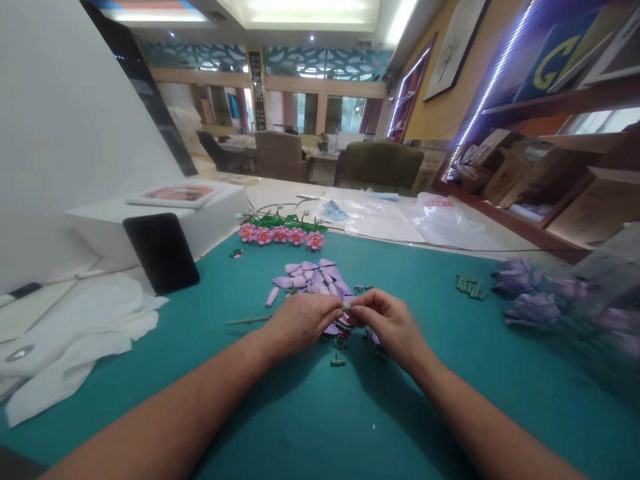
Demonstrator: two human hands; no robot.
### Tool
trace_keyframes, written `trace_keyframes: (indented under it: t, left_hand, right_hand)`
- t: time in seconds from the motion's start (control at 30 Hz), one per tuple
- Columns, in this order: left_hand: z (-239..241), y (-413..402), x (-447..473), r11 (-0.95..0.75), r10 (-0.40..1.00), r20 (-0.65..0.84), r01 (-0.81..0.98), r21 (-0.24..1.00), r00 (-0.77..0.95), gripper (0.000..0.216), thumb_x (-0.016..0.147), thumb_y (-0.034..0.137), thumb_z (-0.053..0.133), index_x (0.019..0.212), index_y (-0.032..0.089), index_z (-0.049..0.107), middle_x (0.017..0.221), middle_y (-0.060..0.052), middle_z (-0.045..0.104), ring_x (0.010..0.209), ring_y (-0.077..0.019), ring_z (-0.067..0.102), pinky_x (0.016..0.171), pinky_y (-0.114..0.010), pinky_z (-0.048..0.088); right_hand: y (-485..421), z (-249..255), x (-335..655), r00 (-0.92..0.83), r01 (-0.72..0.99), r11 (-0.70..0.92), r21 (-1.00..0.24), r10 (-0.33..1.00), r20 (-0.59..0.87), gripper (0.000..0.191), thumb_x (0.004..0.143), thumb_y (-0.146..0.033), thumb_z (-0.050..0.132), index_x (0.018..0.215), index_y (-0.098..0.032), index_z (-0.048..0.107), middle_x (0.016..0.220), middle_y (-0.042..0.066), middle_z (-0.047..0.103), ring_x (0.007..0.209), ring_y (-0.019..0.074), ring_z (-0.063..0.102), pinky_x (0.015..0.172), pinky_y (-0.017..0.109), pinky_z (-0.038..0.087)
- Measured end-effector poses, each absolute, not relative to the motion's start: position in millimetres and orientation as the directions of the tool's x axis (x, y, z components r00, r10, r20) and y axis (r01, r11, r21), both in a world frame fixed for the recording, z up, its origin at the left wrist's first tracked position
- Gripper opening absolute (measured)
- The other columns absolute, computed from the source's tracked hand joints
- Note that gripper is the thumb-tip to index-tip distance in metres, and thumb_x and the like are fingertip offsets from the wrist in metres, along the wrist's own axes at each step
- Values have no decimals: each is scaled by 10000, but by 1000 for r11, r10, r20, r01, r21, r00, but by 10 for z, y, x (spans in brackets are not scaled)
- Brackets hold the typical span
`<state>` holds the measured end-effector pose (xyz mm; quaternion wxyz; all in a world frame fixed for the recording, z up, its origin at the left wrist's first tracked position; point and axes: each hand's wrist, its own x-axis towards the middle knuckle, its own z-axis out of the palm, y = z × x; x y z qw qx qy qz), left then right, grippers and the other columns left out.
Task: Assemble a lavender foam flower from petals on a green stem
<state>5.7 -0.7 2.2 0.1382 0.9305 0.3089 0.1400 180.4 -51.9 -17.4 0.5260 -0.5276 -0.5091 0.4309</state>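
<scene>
Over the middle of the green mat, my left hand (301, 321) and my right hand (389, 328) meet fingertip to fingertip. Both are closed in a pinch on a small green piece (346, 309), mostly covered by the fingers. Out from behind my left hand pokes a thin green stem (246, 321); whether that hand grips it I cannot tell. A pile of loose lilac petals (313, 277) lies just beyond my hands. Small dark green parts (340, 342) show beneath them, partly hidden. Closer to me is a short green connector piece (338, 361).
Pink flowers (280, 235) with green stems lie at the mat's far edge. A black tablet-like panel (161, 252) leans against a white box (215, 217) at left, near white crumpled cloth (95, 327). On the right are green pieces (470, 287) and assembled purple flowers (533, 308).
</scene>
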Motion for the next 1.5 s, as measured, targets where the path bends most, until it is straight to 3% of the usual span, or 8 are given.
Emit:
trace_keyframes:
  t: [0.77,1.13,1.5]
  left_hand:
    - [18,-40,81,-778,617,186,558,287,765,255,949,276,390,900,188,624,809,-35,672,728,-170,591,603,-244,368]
    - [33,-10,54,-739,621,168,501,450,766,224,929,246,437,975,187,648,889,-26,693,767,-150,608,701,-234,413]
    - [43,13,37,-756,625,165,539,372,763,210,925,276,448,928,192,640,873,-18,688,773,-154,605,646,-230,384]
  right_hand:
    - [-537,-218,1758,131,64,112,-992,984,120,310,644,-457,733,694,-177,610,609,14,666,613,167,646,596,283,509]
    - [-526,-112,1838,67,154,59,-986,995,70,284,636,-401,732,802,-181,664,728,17,692,695,163,639,675,295,505]
    - [-514,-172,1857,108,265,120,-957,982,153,240,699,-426,639,699,-188,610,602,-1,634,593,145,575,582,271,456]
